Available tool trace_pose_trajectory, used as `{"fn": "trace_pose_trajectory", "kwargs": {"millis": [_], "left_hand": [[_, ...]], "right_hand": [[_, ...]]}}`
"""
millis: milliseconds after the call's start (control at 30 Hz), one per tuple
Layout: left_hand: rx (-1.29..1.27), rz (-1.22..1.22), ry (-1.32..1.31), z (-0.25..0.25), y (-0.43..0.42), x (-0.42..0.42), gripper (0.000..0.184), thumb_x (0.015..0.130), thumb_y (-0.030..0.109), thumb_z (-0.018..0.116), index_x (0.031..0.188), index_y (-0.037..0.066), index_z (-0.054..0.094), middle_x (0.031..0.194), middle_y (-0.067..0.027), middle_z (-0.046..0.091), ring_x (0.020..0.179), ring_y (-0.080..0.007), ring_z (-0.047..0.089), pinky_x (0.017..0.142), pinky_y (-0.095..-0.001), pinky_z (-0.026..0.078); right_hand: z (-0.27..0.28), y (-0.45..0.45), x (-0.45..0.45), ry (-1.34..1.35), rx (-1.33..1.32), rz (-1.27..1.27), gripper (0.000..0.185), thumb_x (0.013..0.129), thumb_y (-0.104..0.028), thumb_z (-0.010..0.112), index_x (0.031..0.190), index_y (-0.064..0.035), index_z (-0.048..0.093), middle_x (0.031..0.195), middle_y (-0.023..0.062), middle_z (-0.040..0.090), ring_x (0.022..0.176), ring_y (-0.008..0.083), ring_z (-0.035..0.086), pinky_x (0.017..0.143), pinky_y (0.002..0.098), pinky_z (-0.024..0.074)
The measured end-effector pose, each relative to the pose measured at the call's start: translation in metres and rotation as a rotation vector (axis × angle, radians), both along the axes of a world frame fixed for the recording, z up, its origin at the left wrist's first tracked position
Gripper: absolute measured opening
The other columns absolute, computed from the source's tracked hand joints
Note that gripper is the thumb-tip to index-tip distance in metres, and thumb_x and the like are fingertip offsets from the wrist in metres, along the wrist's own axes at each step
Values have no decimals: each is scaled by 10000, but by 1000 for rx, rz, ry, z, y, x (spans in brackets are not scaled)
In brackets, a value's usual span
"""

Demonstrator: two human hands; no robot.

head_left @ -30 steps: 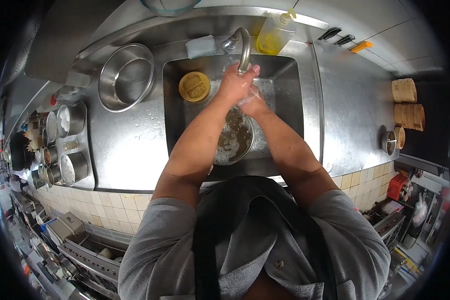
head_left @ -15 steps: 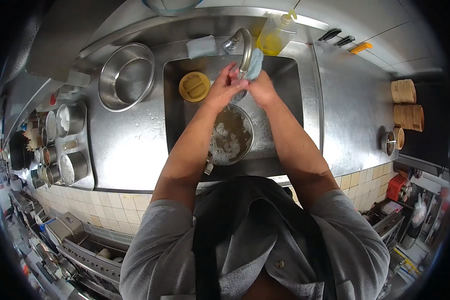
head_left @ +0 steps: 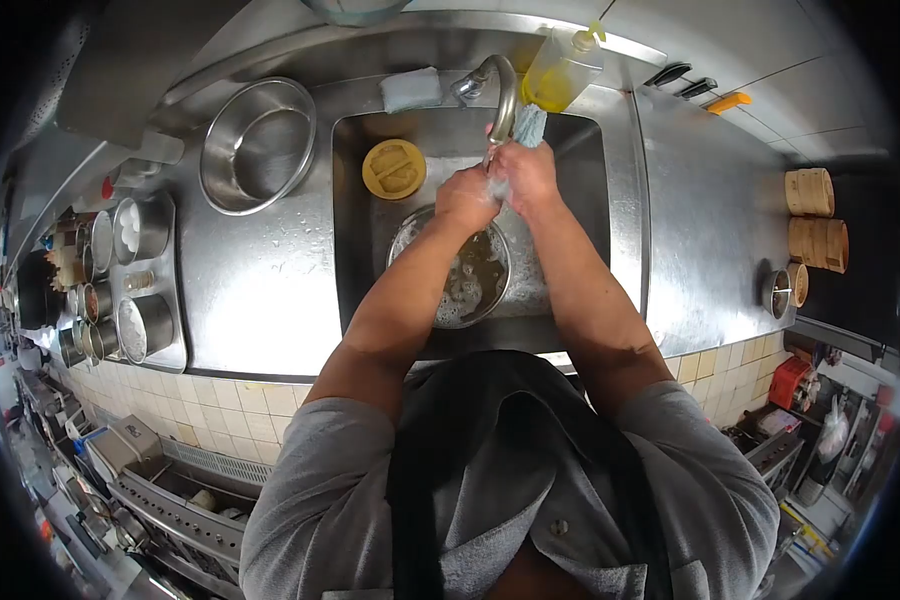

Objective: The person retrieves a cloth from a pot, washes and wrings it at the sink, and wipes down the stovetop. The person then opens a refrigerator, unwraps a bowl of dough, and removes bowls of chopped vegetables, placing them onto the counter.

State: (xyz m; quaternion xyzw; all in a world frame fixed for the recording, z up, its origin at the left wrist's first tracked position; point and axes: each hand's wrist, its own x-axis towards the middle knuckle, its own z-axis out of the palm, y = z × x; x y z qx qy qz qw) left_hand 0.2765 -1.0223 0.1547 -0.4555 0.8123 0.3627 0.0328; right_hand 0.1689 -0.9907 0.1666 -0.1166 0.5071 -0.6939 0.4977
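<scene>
My right hand (head_left: 526, 172) is closed around a light blue cloth (head_left: 530, 126), just under the faucet (head_left: 506, 95) over the sink. Against it, my left hand (head_left: 467, 197) has its fingers curled, and what they hold, if anything, is hidden by the running water and the other hand. Below both hands a round metal bowl (head_left: 482, 290) with cloudy, foamy water stands in the sink (head_left: 578, 240). A round yellow lid-like object (head_left: 393, 169) lies in the sink's upper left.
Left of the sink is a large metal basin (head_left: 258, 147). Behind the sink are a folded cloth (head_left: 411, 90) and a soap bottle (head_left: 562, 72). Knives (head_left: 728, 103) line the right wall edge. Bamboo steamers (head_left: 817, 245) stand far right, metal pots (head_left: 144, 328) far left.
My hands, earlier rubbing together and then apart with the cloth, are now pressed close under the faucet. The cloth has moved slightly down and right, and the view has shifted a little.
</scene>
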Motion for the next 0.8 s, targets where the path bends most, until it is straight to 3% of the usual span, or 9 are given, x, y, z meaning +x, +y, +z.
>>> {"fn": "trace_pose_trajectory", "kwargs": {"millis": [67,133,200,300,467,533,600,667,800], "left_hand": [[-30,-53,54,-31,-8,-1,444,736,217,675,1149,75,597,1068,-189,651,988,-361,624,859,-431,499],[-58,-112,106,-32,-11,5,478,729,237,696,1158,56,589,1066,-197,652,978,-347,635,848,-422,502],[216,5,265,-25,-13,12,552,690,259,764,1149,8,586,1058,-202,656,1014,-351,627,883,-407,489],[183,34,364,-7,-11,23,644,660,290,796,1189,2,566,1058,-215,652,1010,-352,629,876,-390,486],[194,94,446,-10,-5,21,606,680,271,778,1148,-47,562,1052,-227,652,989,-326,641,871,-373,485],[156,104,511,-27,-3,17,604,678,264,778,1139,-61,562,1042,-233,654,988,-333,642,863,-382,488],[163,326,512,-29,-2,16,537,691,214,757,1124,-49,577,1022,-229,661,966,-353,646,839,-408,494],[129,298,472,-15,4,19,499,700,187,740,1110,-49,583,1018,-238,659,957,-366,645,828,-417,495],[106,210,512,-26,4,20,428,734,105,718,1116,-38,587,1070,-251,642,1039,-380,615,899,-394,479]], "right_hand": [[-1,0,-3,-3,-22,53,82,799,-33,685,824,-2,613,673,53,562,541,131,506,517,274,411],[3,0,-1,198,-19,113,113,798,17,660,886,14,590,694,67,576,556,155,537,551,295,464],[9,3,-3,196,-71,95,160,799,28,658,932,20,569,728,80,593,581,173,562,577,312,490],[16,1,-2,164,-146,10,242,806,32,657,1014,16,534,800,105,621,636,204,604,616,345,526],[24,-5,8,82,-157,-33,271,827,17,654,1065,-21,529,873,117,631,687,222,625,645,376,546],[26,-8,21,71,-83,54,257,844,-19,665,1064,-44,534,813,87,608,650,185,590,614,347,523],[27,-12,27,156,-88,112,247,848,-42,676,1053,-47,537,782,68,591,619,163,558,589,324,496],[28,-15,31,274,-30,162,266,845,-137,725,1011,-32,545,685,24,543,546,106,471,513,263,400],[27,-18,32,238,39,124,341,823,-207,761,985,-2,543,641,9,523,526,97,461,480,253,374]]}}
